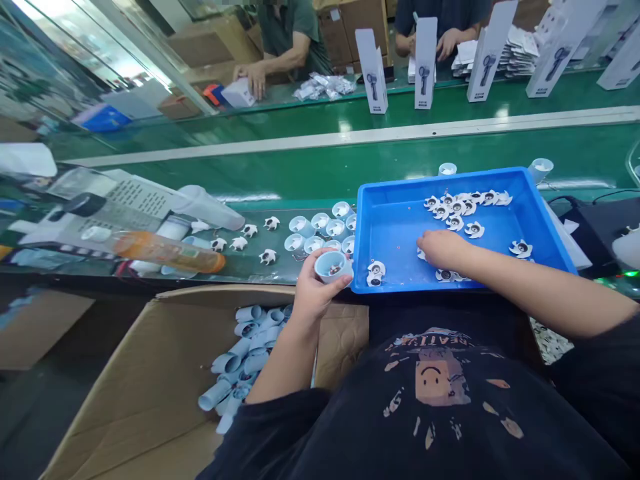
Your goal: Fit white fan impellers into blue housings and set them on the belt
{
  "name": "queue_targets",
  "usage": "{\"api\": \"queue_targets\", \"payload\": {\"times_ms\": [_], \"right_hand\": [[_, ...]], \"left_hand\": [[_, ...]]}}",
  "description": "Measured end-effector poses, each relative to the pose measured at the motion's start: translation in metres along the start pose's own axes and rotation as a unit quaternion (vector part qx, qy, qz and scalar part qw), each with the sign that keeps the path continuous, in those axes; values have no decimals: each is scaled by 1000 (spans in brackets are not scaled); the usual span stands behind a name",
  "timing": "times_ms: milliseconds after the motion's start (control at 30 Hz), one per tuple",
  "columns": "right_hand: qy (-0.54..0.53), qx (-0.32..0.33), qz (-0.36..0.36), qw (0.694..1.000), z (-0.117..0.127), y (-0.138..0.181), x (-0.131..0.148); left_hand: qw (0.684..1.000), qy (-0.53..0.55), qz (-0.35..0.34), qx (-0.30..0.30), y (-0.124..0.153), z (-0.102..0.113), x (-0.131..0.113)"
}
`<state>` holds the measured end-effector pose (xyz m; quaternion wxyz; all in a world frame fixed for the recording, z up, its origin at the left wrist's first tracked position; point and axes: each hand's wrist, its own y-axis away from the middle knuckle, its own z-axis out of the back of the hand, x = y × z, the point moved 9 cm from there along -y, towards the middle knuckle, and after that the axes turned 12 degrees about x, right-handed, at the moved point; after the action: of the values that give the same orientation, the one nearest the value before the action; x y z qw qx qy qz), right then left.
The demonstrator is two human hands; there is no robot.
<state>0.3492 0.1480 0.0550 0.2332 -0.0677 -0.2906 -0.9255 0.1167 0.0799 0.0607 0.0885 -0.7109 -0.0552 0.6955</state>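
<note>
My left hand [311,295] is wrapped round a light-blue cylindrical housing [327,275], tilted so its open end shows small dark and reddish parts inside. Over the blue tray [393,213], my right hand [443,250] is closed with its fingertips down on a white fan impeller [421,254], mostly hidden under them. More white impellers with dark round centres lie in the tray, among them a cluster [456,205] at the back and a pair [375,273] at the front left. Left of the tray, several light-blue housings [320,222] stand upright, close together, with white parts inside.
Loose impellers [267,256] lie on the bench beside an orange bottle [167,253]. A cardboard box [135,373] below holds many blue housings [255,343]. White product boxes [426,63] stand across the green conveyor belt [280,160], where two other people work.
</note>
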Motion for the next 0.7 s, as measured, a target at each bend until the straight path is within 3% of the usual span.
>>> {"api": "queue_targets", "payload": {"times_ms": [67,167,300,367,467,533,700], "right_hand": [[-81,-11,35,996,8,14,4],[-204,-12,112,973,15,39,16],[-352,-74,229,905,23,71,27],[-328,-167,269,890,33,88,29],[-141,-303,240,911,41,108,33],[-81,-340,220,911,43,113,32],[-111,-370,256,886,47,122,29]], "left_hand": [[994,-87,-8,70,-4,-18,-20],[956,-225,-49,179,-8,-61,-50],[887,-376,-116,243,-13,-116,-73],[860,-412,-156,256,-15,-137,-77],[831,-453,-205,248,-13,-157,-77],[826,-461,-236,223,-9,-163,-79],[819,-461,-294,175,4,-174,-96]]}}
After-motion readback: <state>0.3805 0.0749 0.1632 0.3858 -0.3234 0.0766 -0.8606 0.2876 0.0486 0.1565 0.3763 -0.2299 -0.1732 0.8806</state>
